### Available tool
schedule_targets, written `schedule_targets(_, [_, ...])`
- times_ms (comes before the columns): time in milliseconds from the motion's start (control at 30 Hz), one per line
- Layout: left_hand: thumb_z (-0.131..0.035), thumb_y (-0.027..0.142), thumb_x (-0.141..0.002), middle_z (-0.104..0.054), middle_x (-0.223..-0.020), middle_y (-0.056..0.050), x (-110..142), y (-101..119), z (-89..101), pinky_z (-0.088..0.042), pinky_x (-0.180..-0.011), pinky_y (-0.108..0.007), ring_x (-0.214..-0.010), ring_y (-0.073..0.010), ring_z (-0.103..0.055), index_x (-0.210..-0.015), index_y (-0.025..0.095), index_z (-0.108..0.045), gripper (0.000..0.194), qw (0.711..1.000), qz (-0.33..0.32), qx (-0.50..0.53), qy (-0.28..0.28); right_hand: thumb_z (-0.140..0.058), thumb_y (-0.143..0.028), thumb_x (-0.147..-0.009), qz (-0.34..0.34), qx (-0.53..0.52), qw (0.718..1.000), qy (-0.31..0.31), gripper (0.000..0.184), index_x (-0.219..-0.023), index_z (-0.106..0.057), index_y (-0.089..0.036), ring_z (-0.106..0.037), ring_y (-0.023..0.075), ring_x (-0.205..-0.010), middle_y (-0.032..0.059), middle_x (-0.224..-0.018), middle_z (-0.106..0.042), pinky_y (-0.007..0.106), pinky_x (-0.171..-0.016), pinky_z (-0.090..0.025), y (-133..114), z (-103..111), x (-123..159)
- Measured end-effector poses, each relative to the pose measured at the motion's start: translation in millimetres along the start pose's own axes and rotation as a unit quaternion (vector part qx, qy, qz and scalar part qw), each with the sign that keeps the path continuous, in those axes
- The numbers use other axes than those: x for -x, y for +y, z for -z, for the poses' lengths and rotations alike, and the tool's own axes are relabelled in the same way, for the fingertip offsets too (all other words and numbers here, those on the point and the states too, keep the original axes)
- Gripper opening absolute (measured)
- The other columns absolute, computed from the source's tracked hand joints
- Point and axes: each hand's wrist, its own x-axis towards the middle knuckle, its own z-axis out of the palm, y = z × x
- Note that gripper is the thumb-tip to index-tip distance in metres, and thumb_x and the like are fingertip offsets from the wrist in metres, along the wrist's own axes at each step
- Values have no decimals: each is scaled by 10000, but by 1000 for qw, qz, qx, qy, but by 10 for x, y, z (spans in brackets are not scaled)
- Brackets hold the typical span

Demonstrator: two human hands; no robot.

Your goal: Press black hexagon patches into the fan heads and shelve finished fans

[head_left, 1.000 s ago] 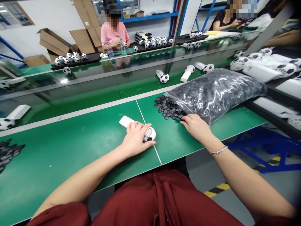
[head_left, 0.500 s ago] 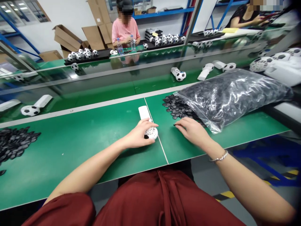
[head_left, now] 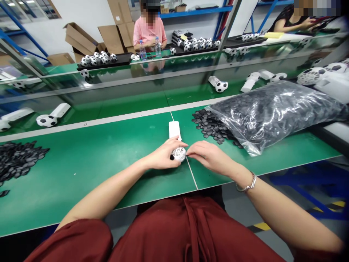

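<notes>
My left hand [head_left: 166, 154] is curled round a white soccer-ball-shaped part [head_left: 179, 153], a latticed dome with a black patch showing on its left side. From the dome a flat white handle [head_left: 174, 130] reaches away from me over the green table [head_left: 114, 145]. Close at the dome's right side, my right hand [head_left: 205, 154] has thumb and fingertips pinched together. A small black piece shows at those fingertips, mostly hidden. Beyond my right hand lies a heap of black pieces [head_left: 209, 125], spilling from a clear plastic bag [head_left: 272, 109].
Another black heap [head_left: 19, 160] lies on the left of the table. Past the pale rail, finished ball-headed parts [head_left: 47, 120] rest on the green belt [head_left: 131, 100]. Across it a person in a pink shirt [head_left: 149, 32] sits near trays of balls [head_left: 100, 60].
My right hand has moved left from beside the black heap to the dome, bringing the small black piece. My left hand keeps its hold on the ball-shaped part. The view has shifted slightly.
</notes>
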Motion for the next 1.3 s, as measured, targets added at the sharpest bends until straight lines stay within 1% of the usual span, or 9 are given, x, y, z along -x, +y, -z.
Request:
schedule_targets(133, [-682,235,-679,-508,-1261,-59,-28,-11,-29,-185,-1110,-449,-1342,-258,-222,-1165,205,-499,520,999,-19,23,17,-436,-205,-906,44,-23,999,0,194,-918,-629,-221,-558,167,-857,43,-919,-639,308,-747,-424,-64,-9,-83])
schedule_targets(233, [-693,323,-697,-539,-1223,-70,-42,-33,-66,-204,-1094,-475,-1332,-282,-240,-1137,205,-520,488,998,-17,41,35,-482,-169,-884,51,-44,998,2,154,-907,-630,-204,-555,160,-838,41,-903,-642,299,-728,-417,-67,-15,-135])
schedule_targets(367, [-680,289,-707,-537,-1228,-72,-38,-48,-96,-215,-1087,-483,-1337,-287,-227,-1144,202,-516,475,998,-5,47,49,-540,-152,-850,37,-85,996,6,92,-844,-620,-196,-548,157,-790,20,-796,-634,297,-721,-422,-46,-27,-177])
schedule_targets(467, [-684,251,-691,-530,-1233,-71,-29,-40,-94,-214,-1090,-478,-1337,-281,-227,-1132,199,-518,474,998,-3,47,50,-550,-145,-843,32,-132,991,18,98,-828,-630,-199,-549,150,-808,21,-810,-631,287,-740,-433,-27,-52,-188])
schedule_targets(600, [-670,226,-698,-526,-1234,-79,-27,-19,-84,-203,-1097,-465,-1344,-272,-212,-1118,185,-523,446,997,5,66,45,-574,-131,-823,-14,-193,981,19,84,-816,-631,-192,-555,135,-794,13,-811,-627,272,-745,-434,-8,-85,-182])
schedule_targets(767, [-670,192,-678,-514,-1231,-90,-43,20,-92,-216,-1089,-461,-1350,-263,-193,-1076,188,-521,425,994,42,89,48,-626,-165,-783,-83,-255,963,5,29,-761,-612,-179,-534,127,-738,-2,-762,-577,257,-709,-421,40,-118,-180])
schedule_targets(967, [-667,138,-628,-500,-1208,-96,-61,70,-141,-239,-1073,-449,-1321,-255,-244,-1014,187,-514,418,989,81,93,74,-635,-205,-764,-128,-313,941,13,100,-735,-543,-179,-482,114,-677,-21,-730,-520,248,-653,-408,51,-159,-183])
schedule_targets(1133, [-647,142,-625,-492,-1194,-87,-77,104,-165,-250,-1066,-431,-1293,-251,-286,-989,192,-521,389,990,94,63,88,-633,-244,-748,-177,-374,910,15,145,-766,-503,-181,-473,110,-646,-32,-708,-509,247,-614,-400,51,-274,-104])
schedule_targets(1300, [-678,179,-607,-472,-1235,-88,-91,109,-92,-252,-1060,-438,-1275,-272,-323,-1022,194,-522,444,988,126,57,63,-641,-288,-729,-198,-377,904,45,173,-753,-507,-181,-480,106,-620,-33,-700,-525,242,-590,-397,88,-340,-22])
